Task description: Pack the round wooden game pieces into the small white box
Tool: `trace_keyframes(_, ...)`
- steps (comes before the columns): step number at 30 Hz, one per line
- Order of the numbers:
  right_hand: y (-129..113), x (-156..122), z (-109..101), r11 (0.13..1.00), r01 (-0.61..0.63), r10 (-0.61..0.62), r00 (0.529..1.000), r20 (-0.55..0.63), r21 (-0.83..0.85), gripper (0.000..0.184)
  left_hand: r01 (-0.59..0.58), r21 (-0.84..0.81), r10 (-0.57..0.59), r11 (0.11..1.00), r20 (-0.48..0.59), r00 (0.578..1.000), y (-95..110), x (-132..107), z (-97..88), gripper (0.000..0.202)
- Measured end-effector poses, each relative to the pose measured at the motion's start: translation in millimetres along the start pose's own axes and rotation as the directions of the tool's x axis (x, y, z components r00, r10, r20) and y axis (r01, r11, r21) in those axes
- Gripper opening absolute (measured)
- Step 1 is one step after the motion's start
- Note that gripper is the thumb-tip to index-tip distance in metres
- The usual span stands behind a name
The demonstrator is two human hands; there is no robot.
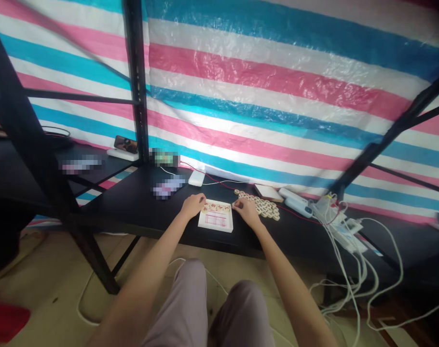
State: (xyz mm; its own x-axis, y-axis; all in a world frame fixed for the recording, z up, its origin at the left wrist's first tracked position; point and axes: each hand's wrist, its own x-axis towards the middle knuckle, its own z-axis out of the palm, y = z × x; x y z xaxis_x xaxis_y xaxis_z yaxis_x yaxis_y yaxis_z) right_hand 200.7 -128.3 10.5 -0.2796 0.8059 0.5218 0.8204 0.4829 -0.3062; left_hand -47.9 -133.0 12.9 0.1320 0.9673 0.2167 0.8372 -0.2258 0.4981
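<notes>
A shallow white box (215, 228) with red lines drawn on it lies on the black table. Along its far side runs a row of round Chinese chess pieces (216, 206) with red characters. My left hand (193, 206) is at the box's far left corner, fingers pinched together; what they hold, if anything, is too small to make out. At the far right corner my right hand (247, 209) is closed in a pinch, with something small and pale at the fingertips. Just beyond and right of that hand, many more round pieces (266, 207) lie in a flat cluster.
A flat brown-edged box (268, 193) and white devices (295, 203) sit behind the pieces. White cables (349, 270) hang from a power strip at right. Left are a white block (197, 177) and a blurred packet (168, 187). A black frame post (138, 86) rises at left.
</notes>
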Motion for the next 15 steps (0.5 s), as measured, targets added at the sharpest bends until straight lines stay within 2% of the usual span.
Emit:
trace_keyframes(3, -17.0, -2.5, -8.8, 0.979, -0.011, 0.027, 0.997, -0.078, 0.202, 0.023, 0.009, 0.005, -0.009, 1.000, 0.006, 1.000, 0.1, 0.4, 1.1, 0.024)
trace_keyframes(5, -39.3, -3.0, -10.7, 0.971, 0.036, -0.029, 0.999, -0.033, 0.235, 0.025, 0.011, 0.016, -0.011, 1.000, 0.002, 1.000, -0.5, 1.1, 2.5, 0.025)
trace_keyframes(7, -63.9, -2.9, -8.7, 0.985, 0.080, -0.089, 0.994, 0.057, 0.156, 0.025, 0.009, 0.025, -0.009, 1.000, -0.010, 1.000, -1.5, 1.8, 4.1, 0.025)
trace_keyframes(10, -90.3, -2.6, -1.3, 0.994, 0.093, -0.086, 0.991, 0.099, -0.063, 0.025, 0.003, 0.027, -0.002, 1.000, -0.015, 1.000, -3.1, 2.4, 6.0, 0.024)
trace_keyframes(12, -96.6, -3.5, 2.9, 0.983, 0.087, -0.068, 0.990, 0.122, -0.163, 0.024, 0.001, 0.026, -0.001, 1.000, -0.011, 1.000, -3.9, 2.7, 6.7, 0.024)
trace_keyframes(15, -94.0, -7.3, 3.5, 0.967, 0.131, -0.097, 0.982, 0.160, -0.217, 0.022, -0.004, 0.023, 0.005, 1.000, -0.012, 1.000, -4.2, 2.9, 6.8, 0.023)
